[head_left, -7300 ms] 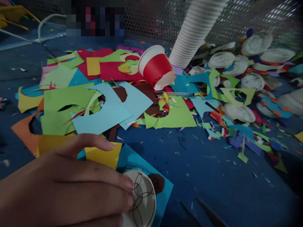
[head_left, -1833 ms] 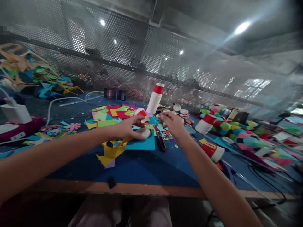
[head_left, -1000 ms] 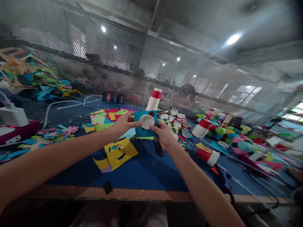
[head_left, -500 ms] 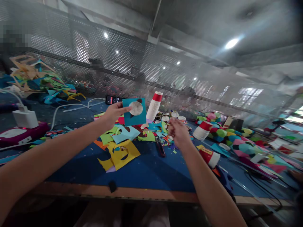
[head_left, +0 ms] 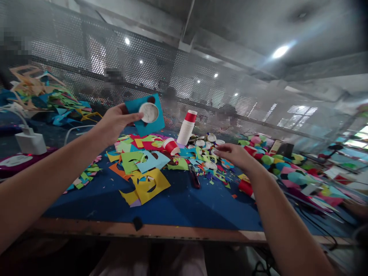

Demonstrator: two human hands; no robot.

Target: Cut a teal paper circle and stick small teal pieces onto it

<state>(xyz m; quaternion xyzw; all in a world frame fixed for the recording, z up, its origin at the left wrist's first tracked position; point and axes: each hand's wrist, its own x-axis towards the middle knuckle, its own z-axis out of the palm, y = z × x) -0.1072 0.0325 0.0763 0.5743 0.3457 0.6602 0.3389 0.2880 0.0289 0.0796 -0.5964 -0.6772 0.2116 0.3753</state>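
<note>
My left hand [head_left: 116,120] is raised over the left side of the scraps, thumb in front and fingers behind, pinching a teal paper square [head_left: 159,122]. A round whitish disc [head_left: 150,113] lies against the square's near face, with the thumb tip on its edge. My right hand [head_left: 234,155] hovers low over the right of the scrap pile, fingers stretched out to the left. Its fingertips are beside small white round pieces [head_left: 211,137]; contact cannot be made out. A tilted stack of paper cups [head_left: 186,129] and a lying red-and-white cup [head_left: 171,146] stand between the hands.
Yellow cut-out paper [head_left: 153,188] and a dark-handled tool [head_left: 194,179] lie on the blue tabletop [head_left: 184,209]. A white charger block [head_left: 30,142] with cables is at left. Coloured paper pieces [head_left: 296,176] are heaped at right. A perforated screen [head_left: 161,76] rises behind.
My left hand has moved left and up with the teal square, which is now tilted. My right hand has shifted right, and its curled fingers have straightened. The lying cup has come into view.
</note>
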